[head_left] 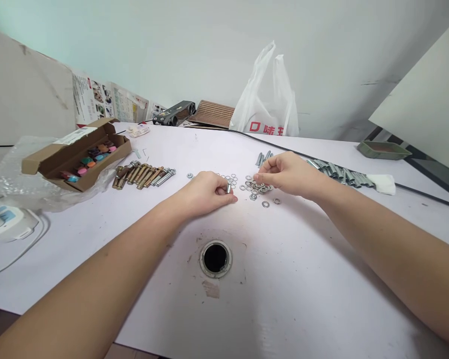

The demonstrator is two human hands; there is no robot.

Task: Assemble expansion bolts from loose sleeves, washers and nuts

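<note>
My left hand [211, 193] is closed around a silver metal bolt [229, 188]; only its short shiny end shows past the fingers. Over a loose pile of metal washers [262, 188], my right hand [280, 173] has thumb and forefinger pinched together, and what lies between the fingertips is too small to make out. Thinner rings [232, 178] lie just beyond the left hand, with a nut [190, 175] on its far left side. Behind the right hand are several grey metal sleeves [263, 158].
Assembled expansion bolts [144, 175] lie in a row at left, near an open cardboard box [78, 154] of coloured caps. More metal sleeves [336, 173] and a white tissue [381, 183] lie at right. The table has a round hole [216, 258] in front. A plastic bag [265, 107] stands behind.
</note>
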